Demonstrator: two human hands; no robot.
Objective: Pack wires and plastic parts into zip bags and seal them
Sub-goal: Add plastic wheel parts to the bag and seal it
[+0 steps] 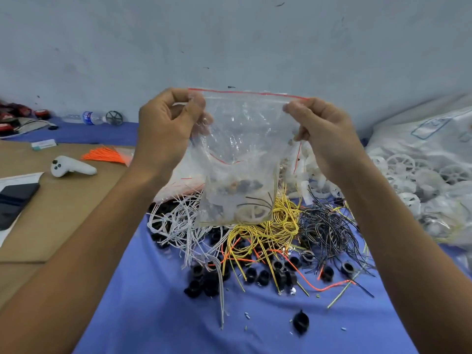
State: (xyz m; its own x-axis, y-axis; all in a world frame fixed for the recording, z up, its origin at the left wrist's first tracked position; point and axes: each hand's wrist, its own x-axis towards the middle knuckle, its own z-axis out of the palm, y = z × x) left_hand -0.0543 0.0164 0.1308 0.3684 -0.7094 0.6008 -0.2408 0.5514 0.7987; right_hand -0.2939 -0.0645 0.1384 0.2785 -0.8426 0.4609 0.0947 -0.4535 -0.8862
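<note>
Since the zip bag (242,139) already has contents settled in its bottom (a white spoked plastic part (251,212), some dark pieces (242,186), a few wire ends), I read this as the sealing step.

My left hand (168,123) is pinched on the top left corner, thumb against curled fingers. My right hand (324,131) is pinched on the top right corner the same way. The bag hangs between the two hands, clear of the worktop (153,315), with the red zip strip (245,92) stretched flat from one hand to the other. Can't tell if the strip is pressed closed or just pulled taut.

Next move, my guess: anchor one corner and run the other hand's thumb and finger along the strip toward it.

Below the hands, yellow wires (275,226), black wires (329,226) and black rings (251,274) are not yet packed, so more bags to go.
</note>
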